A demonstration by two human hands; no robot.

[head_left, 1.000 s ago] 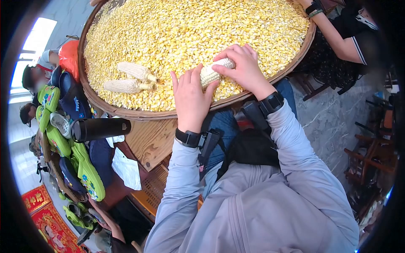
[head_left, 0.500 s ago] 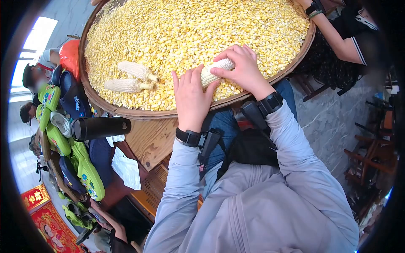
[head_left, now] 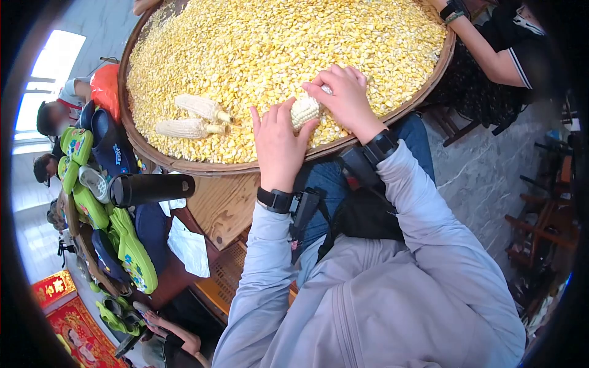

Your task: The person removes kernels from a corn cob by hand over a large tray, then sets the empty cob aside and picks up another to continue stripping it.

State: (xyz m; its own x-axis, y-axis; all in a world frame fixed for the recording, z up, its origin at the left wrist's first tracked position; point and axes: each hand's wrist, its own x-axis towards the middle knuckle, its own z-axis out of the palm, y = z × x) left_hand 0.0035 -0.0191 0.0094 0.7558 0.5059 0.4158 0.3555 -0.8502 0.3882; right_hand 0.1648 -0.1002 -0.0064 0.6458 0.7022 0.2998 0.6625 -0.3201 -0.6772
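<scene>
We locate the corn cob (head_left: 305,111) above the near part of a round tray (head_left: 202,167), over a layer of loose yellow and whitish kernels (head_left: 245,67). Left hand (head_left: 279,138): grip closed on the cob's lower left end, thumb on the near side. Right hand (head_left: 345,101): grip closed on the upper right end, fingers hiding much of it. We see a dark band on each wrist.

Two pale cobs (head_left: 197,107) lie side by side on the kernels, left of the hands. At upper right, another person's forearm (head_left: 481,48) reaches to the tray rim.

Writing: we note light lettering on a navy clog (head_left: 105,132), too blurred to read with certainty. A red banner (head_left: 54,288) at lower left bears gold characters, too small for us to read; below it hangs a red poster (head_left: 83,334) with a figure. Green clogs (head_left: 130,248) with flower decorations lie beside a black tumbler (head_left: 153,189). Below the tray we record a wooden surface (head_left: 224,205), with a white packet (head_left: 188,246) near it.
</scene>
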